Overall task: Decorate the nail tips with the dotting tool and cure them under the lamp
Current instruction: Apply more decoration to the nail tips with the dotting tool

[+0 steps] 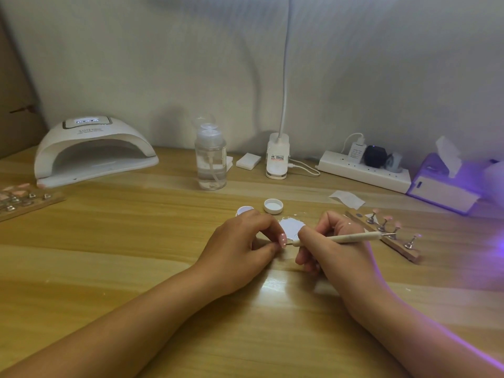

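My left hand (242, 242) pinches a small pink nail tip (283, 239) with white dots on it, just above the wooden table. In my right hand (334, 246) I grip the wooden dotting tool (354, 237) like a pen, and its metal point touches the nail tip. A patch of white paint (291, 225) lies on the table between my hands. Beyond my left hand stands the open paint pot (243, 210), with its white lid (273, 206) beside it. The white curing lamp (92, 151) stands at the back left with its display lit.
A wooden holder (387, 236) with several pink tips on metal stands lies right of my right hand. Another holder (24, 199) lies at the left edge. A clear pump bottle (210, 159), desk-lamp clip (277, 159), power strip (364, 170) and tissue box (443, 184) line the back.
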{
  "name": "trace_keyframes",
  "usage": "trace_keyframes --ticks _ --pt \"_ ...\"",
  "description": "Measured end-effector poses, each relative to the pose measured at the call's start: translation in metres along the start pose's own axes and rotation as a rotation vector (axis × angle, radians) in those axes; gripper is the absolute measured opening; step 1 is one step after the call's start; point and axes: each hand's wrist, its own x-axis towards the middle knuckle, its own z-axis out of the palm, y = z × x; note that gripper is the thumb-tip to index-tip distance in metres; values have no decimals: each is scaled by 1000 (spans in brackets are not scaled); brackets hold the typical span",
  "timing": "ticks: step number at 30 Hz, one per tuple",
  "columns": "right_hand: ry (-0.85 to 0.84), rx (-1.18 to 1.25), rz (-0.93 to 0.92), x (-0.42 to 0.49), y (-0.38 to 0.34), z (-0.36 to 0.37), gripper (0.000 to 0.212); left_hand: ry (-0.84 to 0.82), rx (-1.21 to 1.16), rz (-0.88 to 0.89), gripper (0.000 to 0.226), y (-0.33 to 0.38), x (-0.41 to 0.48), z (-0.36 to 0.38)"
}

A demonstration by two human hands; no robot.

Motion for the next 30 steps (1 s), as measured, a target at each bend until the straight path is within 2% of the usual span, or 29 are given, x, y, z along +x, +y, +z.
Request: trace_keyframes --ticks 16,22,24,27,30 --pt "-14 -3 -4 0 -1 0 14 2 -3 6 17 0 1 0" --pt "16 47 -37 -1 -1 -5 38 1 7 7 20 0 1 0" --pt "9 35 -31 -1 -2 -3 35 -1 5 6 19 0 1 0" --pt "-10 16 -11 -1 -3 0 18 0 6 6 18 0 1 0" --pt "-4 4 -11 0 -2 1 14 -1 5 5 18 0 1 0"
